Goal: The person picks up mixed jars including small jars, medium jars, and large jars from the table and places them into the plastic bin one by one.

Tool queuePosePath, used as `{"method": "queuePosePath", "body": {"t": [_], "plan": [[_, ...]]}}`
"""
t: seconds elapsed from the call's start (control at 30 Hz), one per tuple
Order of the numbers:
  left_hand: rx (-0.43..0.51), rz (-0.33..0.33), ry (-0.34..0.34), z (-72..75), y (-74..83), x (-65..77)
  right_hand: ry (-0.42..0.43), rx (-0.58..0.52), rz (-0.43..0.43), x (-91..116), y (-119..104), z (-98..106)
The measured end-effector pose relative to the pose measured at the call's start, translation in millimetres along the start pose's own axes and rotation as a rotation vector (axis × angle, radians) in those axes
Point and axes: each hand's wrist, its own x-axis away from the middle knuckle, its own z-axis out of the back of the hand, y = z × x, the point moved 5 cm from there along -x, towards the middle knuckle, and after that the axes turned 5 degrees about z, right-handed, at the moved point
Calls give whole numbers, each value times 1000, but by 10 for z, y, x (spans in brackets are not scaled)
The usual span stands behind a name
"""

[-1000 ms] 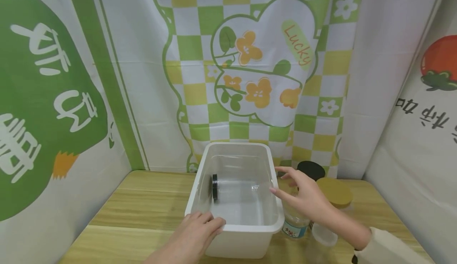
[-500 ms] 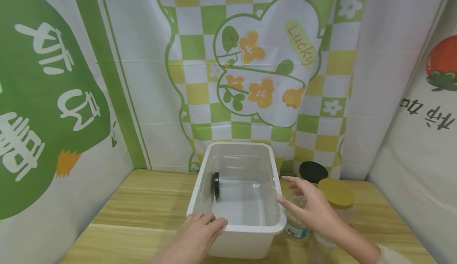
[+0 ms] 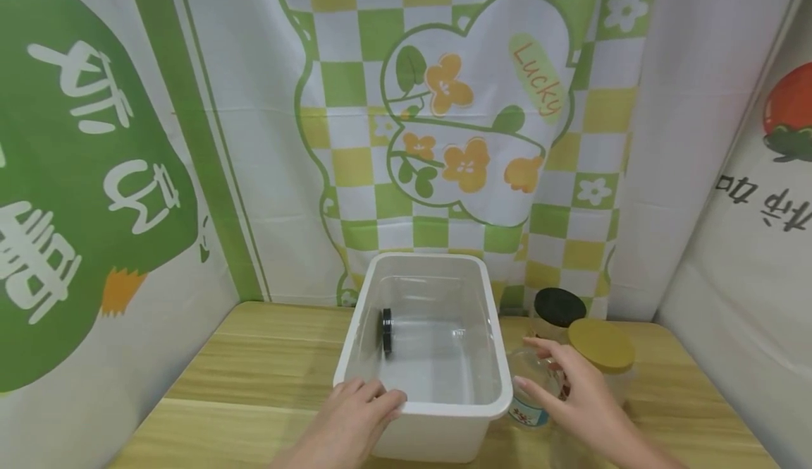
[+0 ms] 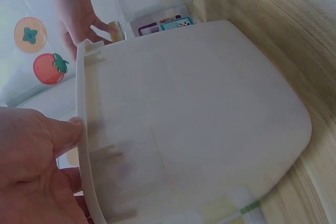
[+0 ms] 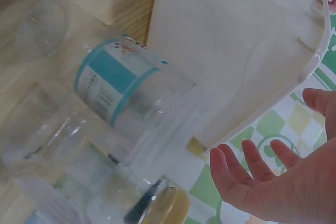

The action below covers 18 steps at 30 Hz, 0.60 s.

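Observation:
My left hand holds the near rim of a white plastic tub; in the left wrist view the thumb lies on the outer side and fingers go over the edge. Inside the tub a clear jar lies on its side, its black lid toward the left wall. My right hand hovers with parted fingers over a clear jar with a blue-and-white label, which stands right of the tub. No lid shows on that jar. In the right wrist view a gap separates the fingers from it.
Close behind the right hand stand a jar with a yellow lid and another with a black lid. The wooden table meets a printed cloth at the back, with cloth at both sides.
My right hand has moved from beside the tub's right rim, rightward and nearer, over the labelled jar. The left hand keeps its place on the rim.

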Motion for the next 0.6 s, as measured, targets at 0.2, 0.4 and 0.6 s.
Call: {"method": "queuePosePath", "body": {"t": [0.2, 0.4, 0.6], "plan": [[5, 24, -43, -7, -1, -5, -21, 67, -92, 131, 117, 31], [-11, 19, -29, -3, -1, -9, 5, 122, -113, 266, 240, 44], [-20, 17, -7, -2, -4, 1, 80, 152, -81, 353, 371, 84]]}}
